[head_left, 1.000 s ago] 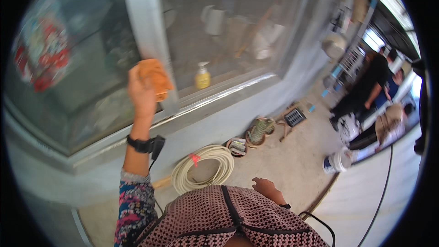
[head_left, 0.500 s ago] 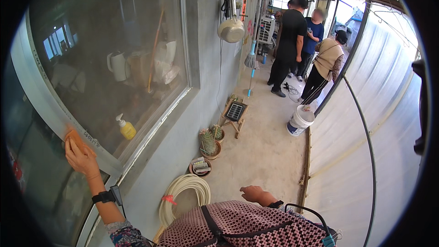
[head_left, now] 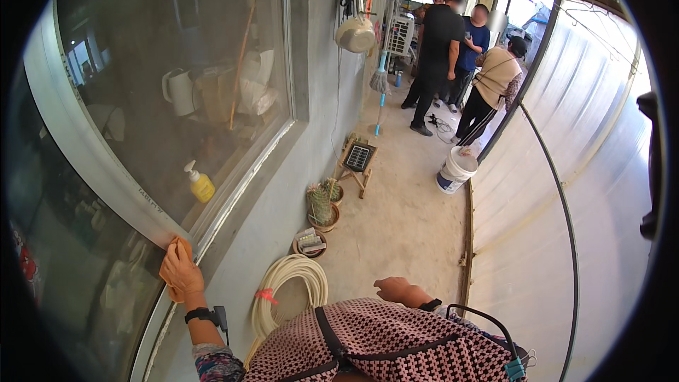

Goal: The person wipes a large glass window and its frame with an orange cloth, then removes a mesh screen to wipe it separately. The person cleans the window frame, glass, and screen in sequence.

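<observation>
The orange cloth (head_left: 185,243) is under the left hand (head_left: 183,274), which grasps it against the window frame (head_left: 99,163), probably so that fabric, not skin, meets the surface. Beyond this hand, a yellow pump bottle (head_left: 202,188) stands upright, seemingly behind the glass (head_left: 152,35). Rightward, the right hand (head_left: 397,290) hangs loose, holding nothing visible.

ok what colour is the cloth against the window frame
The cloth is orange, showing best in the head view.

An orange cloth (head_left: 185,245), apparently bunched, sits under the left hand (head_left: 182,272), low against the pale window frame (head_left: 127,191).
</observation>
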A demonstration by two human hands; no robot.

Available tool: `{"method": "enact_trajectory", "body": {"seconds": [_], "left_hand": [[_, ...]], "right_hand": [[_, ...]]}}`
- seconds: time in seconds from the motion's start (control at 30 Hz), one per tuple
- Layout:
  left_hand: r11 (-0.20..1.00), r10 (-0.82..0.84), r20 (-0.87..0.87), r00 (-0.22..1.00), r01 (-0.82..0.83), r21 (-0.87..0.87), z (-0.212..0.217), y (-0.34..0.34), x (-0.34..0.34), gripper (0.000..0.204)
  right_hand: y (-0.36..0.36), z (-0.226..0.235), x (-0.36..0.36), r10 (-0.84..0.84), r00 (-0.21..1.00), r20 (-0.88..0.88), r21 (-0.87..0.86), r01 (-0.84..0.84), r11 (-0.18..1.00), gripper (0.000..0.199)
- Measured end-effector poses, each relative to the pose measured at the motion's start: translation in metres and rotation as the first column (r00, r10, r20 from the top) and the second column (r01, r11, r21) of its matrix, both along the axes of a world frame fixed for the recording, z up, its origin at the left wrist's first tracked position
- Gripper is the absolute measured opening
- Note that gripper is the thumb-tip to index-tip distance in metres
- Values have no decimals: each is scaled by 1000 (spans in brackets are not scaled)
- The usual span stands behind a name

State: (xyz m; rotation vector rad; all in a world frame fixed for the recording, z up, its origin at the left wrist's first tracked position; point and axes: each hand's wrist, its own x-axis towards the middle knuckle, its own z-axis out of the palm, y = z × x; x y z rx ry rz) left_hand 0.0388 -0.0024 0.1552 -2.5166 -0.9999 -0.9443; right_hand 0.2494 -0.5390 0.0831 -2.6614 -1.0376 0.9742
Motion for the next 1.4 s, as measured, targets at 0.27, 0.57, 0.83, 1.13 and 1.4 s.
{"method": "enact_trajectory", "body": {"seconds": [0.27,0.57,0.83,1.13,1.4], "left_hand": [[982,-61,-229,971,17,-188,-54,0,-15,37],[961,-84,-221,972,21,-274,-66,1,-12,49],[963,-80,-199,977,24,-269,-69,-7,-11,52],[954,-66,-198,978,3,-299,-58,-18,-8,51],[924,-28,-213,977,-56,-379,-53,-24,-6,53]], "right_hand": [[-7,-1,-34,-64,998,-8,-30,63,998,36],[-10,-3,-45,-124,992,18,1,124,992,36],[-11,-6,-46,-114,992,50,22,113,993,32],[-16,-7,-48,-121,991,55,20,120,993,32],[-15,-5,-49,-112,993,25,-10,112,994,30]]}}
